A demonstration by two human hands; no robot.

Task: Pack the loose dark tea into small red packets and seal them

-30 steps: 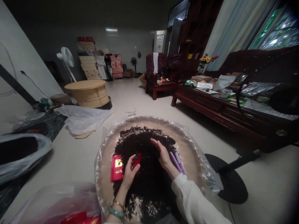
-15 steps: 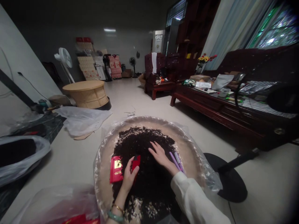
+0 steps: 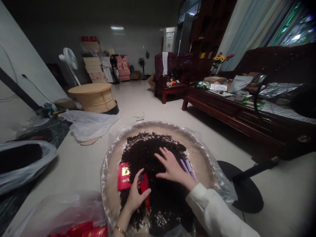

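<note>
Two bare hands work over a round, plastic-lined tray (image 3: 110, 194), where a broad heap of dark, shredded material (image 3: 148, 148) lies. The left hand (image 3: 135, 195) is partly closed on a slim red packet (image 3: 145, 184) – thumb on one side, fingers on the other – and holds it upright, slightly tilted, above the heap. The right hand (image 3: 171, 168) is wide open, fingers spread, and grips nothing; it hovers palm down over the heap, apart from the packet. Whether its fingertips touch the material, I cannot tell. A flat red pouch (image 3: 124, 177) with a gold label lies at the heap's left edge, and purple-handled tools (image 3: 185, 167) lie at the right edge, beside the right wrist. Outside the tray, at lower left, a clear bag (image 3: 59, 207) holds more red packets (image 3: 81, 228).
</note>
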